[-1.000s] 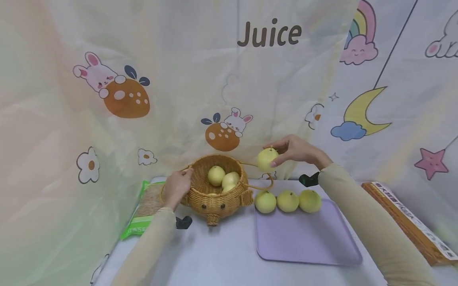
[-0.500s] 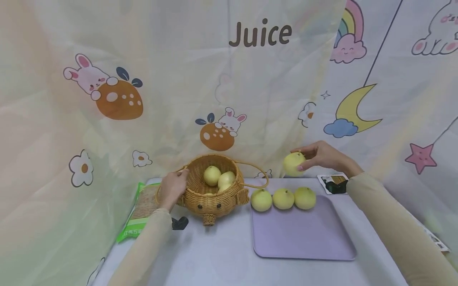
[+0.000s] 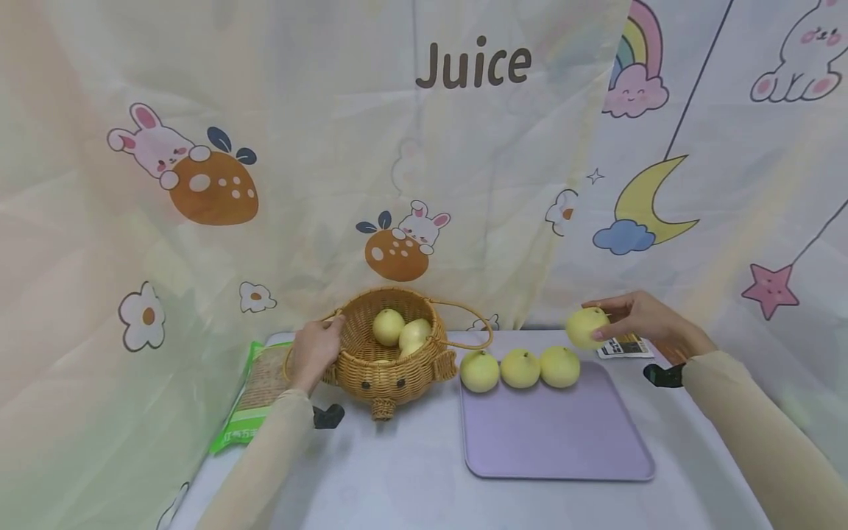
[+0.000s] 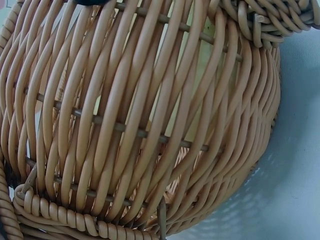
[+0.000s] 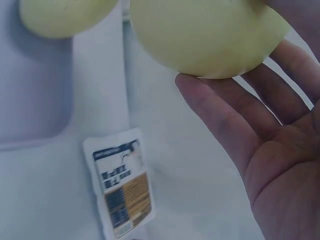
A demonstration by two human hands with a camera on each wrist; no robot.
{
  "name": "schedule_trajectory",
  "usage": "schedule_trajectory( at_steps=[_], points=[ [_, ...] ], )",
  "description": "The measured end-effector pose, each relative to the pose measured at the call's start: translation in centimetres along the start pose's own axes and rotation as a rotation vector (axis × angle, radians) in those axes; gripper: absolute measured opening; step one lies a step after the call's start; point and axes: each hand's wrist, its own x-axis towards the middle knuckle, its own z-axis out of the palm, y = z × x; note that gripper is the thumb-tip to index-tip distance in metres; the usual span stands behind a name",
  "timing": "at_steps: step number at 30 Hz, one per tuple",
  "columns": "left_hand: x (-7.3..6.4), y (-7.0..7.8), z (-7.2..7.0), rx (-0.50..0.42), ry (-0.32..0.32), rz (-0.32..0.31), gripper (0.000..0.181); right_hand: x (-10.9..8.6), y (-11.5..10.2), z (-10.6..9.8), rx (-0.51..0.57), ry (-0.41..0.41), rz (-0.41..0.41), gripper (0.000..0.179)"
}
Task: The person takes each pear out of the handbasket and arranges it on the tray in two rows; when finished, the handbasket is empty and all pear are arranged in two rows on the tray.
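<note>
- Holds the pear (image 3: 585, 329) farther right in the right hand (image 3: 639, 320) than a second ago: well apart from the basket's handle (image 3: 492, 335), past the rightmost pear (image 3: 559, 366) in the row on the tray (image 3: 556, 434).
- Hangs lower too, nearer the height of that row in the head view.
- Reaches the beige sleeve (image 3: 755, 427) farther right, hiding most of the long brown box (image 3: 668, 352), plainly seen a second ago.
- Uncovers the small packet (image 3: 626, 348) below the hand, unseen a second ago.
- Slides the lettering "Juice" (image 3: 474, 65) leftward in the head view; shows more of the sitting rabbit (image 3: 807, 59).
</note>
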Motion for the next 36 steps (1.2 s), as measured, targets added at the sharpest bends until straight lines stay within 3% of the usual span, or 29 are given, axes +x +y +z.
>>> schedule_trajectory(
  at_steps=[4,11,18,28,36],
  points=[
    [0.0,-0.1,-0.1,0.015,0.002,0.02,0.058,-0.6,1.6,0.3,0.067,-0.019,0.056,0.078],
    [0.0,-0.2,-0.1,0.021,-0.012,0.018,0.06,-0.9,4.2,1.0,-0.065,-0.048,0.086,0.076],
    [0.0,-0.2,0.0,0.01,-0.013,0.002,0.061,-0.9,6.5,2.1,-0.094,-0.037,0.041,0.074],
    [-0.2,-0.1,0.1,0.003,-0.016,-0.007,0.061,-1.2,7.4,3.0,-0.025,-0.1,0.039,0.077],
    [-0.2,-0.1,0.1,0.008,-0.011,-0.014,0.061,-0.9,7.8,3.0,-0.032,-0.106,0.024,0.074]
  ],
)
